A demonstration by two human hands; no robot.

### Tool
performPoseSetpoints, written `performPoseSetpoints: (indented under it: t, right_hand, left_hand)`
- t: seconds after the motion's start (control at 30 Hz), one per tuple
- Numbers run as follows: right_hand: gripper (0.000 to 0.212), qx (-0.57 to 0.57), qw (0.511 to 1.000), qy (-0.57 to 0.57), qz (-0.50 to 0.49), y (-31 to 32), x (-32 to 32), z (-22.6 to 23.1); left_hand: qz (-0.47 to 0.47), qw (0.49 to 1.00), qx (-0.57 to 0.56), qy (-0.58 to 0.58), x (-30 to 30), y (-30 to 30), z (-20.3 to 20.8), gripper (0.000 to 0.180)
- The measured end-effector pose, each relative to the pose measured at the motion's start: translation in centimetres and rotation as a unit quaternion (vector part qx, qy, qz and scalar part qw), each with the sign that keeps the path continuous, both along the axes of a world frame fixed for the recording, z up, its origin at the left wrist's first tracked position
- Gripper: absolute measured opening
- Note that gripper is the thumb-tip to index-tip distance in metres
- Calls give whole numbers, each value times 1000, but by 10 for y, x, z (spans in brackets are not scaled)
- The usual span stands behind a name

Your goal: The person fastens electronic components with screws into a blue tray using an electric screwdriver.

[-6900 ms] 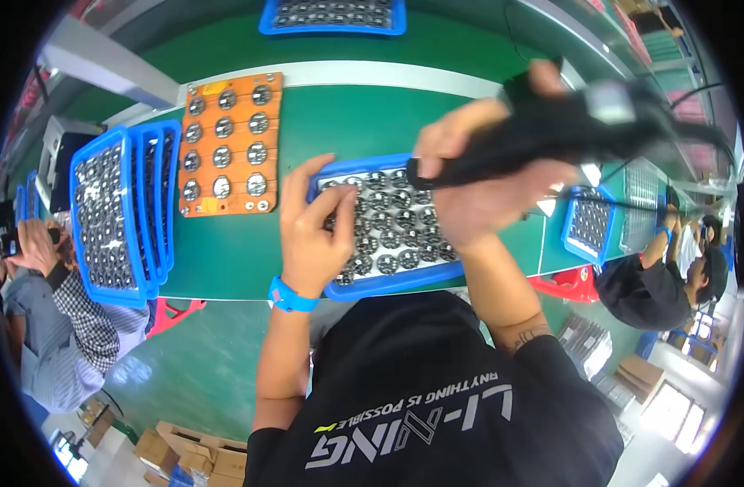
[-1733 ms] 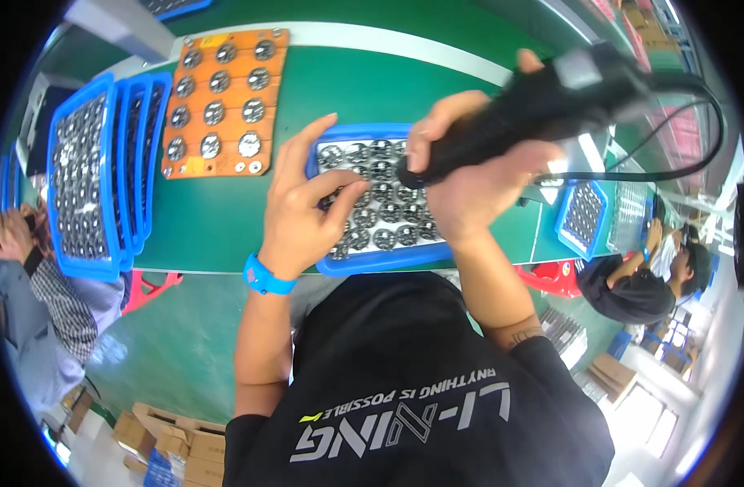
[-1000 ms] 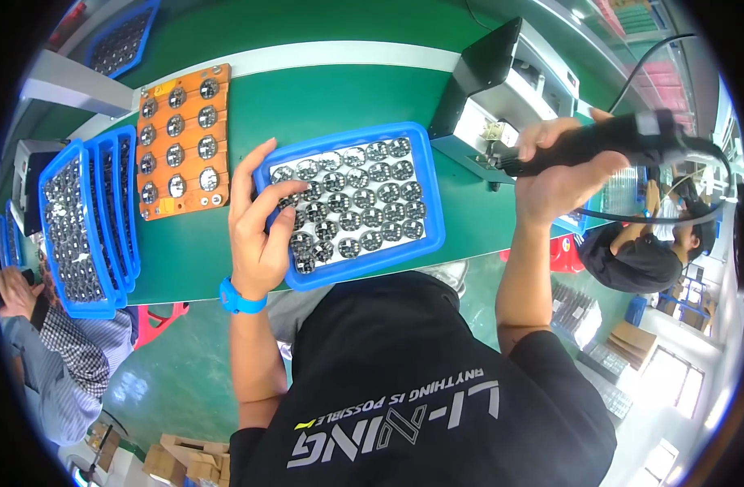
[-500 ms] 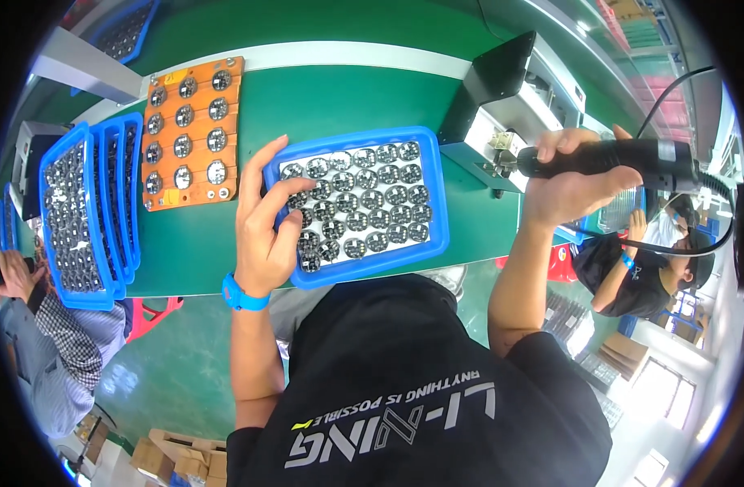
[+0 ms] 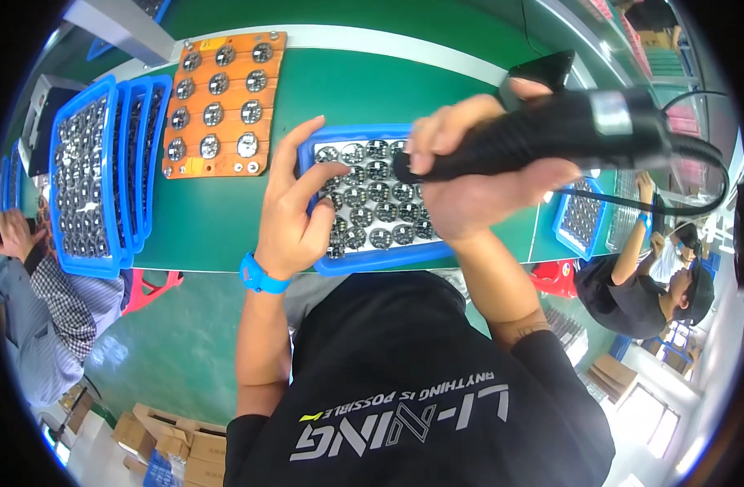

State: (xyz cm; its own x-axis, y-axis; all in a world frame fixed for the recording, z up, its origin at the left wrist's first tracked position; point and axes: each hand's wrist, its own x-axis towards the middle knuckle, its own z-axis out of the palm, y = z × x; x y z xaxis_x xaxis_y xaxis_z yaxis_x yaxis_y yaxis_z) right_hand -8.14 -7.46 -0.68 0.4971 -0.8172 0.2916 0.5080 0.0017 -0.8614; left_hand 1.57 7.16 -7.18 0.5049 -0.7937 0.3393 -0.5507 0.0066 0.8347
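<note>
A blue tray (image 5: 364, 264) lies on the green table in front of me, filled with rows of small round circuit boards (image 5: 380, 238) in a white insert. Over the tray's left side, my left hand (image 5: 289, 223) rests with its fingers apart, the index finger and thumb on or close to the boards there. My right hand (image 5: 477, 191) is wrapped round a thick black corded electric screwdriver (image 5: 542, 134), held nearly level above the tray's right half. Hand and tool hide that part of the tray; whether the tip touches a board I cannot tell.
An orange fixture (image 5: 235, 97) with round boards lies behind on the left. Further left lean several blue trays (image 5: 111, 122) of boards. A black-topped machine (image 5: 546, 71) stands at back right. Co-workers are at both sides: a hand (image 5: 15, 231) at left, a person (image 5: 632, 292) at right.
My right hand has carried the electric screwdriver leftward from beside the machine to above the tray. The left hand stays at the tray's left side; the whole view has shifted.
</note>
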Motion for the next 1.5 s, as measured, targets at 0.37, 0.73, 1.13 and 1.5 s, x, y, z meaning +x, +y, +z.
performPoseSetpoints:
  t: [0.37,0.73,1.13,1.5]
  right_hand:
    - [85,-26,996,64,65,17,23,-26]
    - [83,-62,993,63,78,24,22,-30]
    - [77,-76,992,14,96,26,28,-35]
    - [97,-88,990,-93,-58,-37,-53,31]
  left_hand:
    - [21,999,-25,-21,0,0,-6,32]
    - [28,999,-19,-23,-2,-2,0,22]
    - [46,997,2,-54,-5,-7,0,11]
    - [36,996,-72,-26,-12,-3,3,15]
